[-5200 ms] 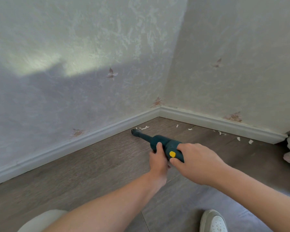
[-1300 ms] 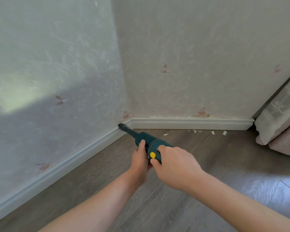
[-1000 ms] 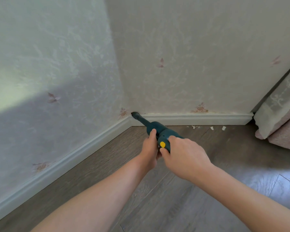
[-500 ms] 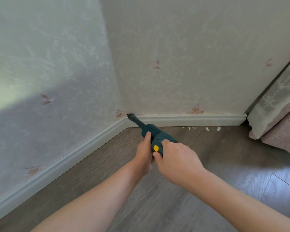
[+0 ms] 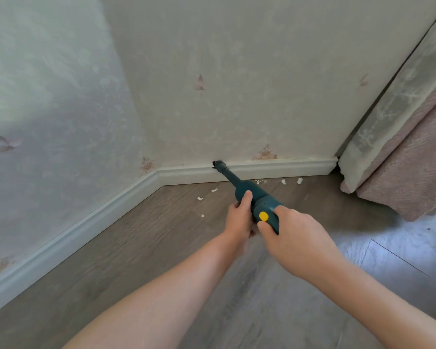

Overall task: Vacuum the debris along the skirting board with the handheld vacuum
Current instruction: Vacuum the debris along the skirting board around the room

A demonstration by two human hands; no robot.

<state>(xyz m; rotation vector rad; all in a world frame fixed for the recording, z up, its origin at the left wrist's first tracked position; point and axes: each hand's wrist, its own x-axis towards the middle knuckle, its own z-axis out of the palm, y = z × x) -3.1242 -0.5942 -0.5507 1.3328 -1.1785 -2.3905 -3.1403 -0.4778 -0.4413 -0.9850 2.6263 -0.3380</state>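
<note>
Both arms reach forward, left hand (image 5: 238, 217) and right hand (image 5: 295, 238) curled close together.

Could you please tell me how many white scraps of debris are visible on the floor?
6: three left of the vacuum at; three right along the skirting board at. More may be hidden.

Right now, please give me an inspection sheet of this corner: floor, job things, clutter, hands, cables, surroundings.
Surface: wood-look floor, white scraps on it.
Job things: green vacuum, its nozzle tip at the top edge of the skirting board; scraps along the board's foot, more left of the vacuum.
Clutter: nothing seen beyond the scraps.
Hands: left hand grips the vacuum body; right hand grips its rear, by the yellow button.
Cables: nothing seen.
Surroundings: papered walls, curtain at right.
</note>
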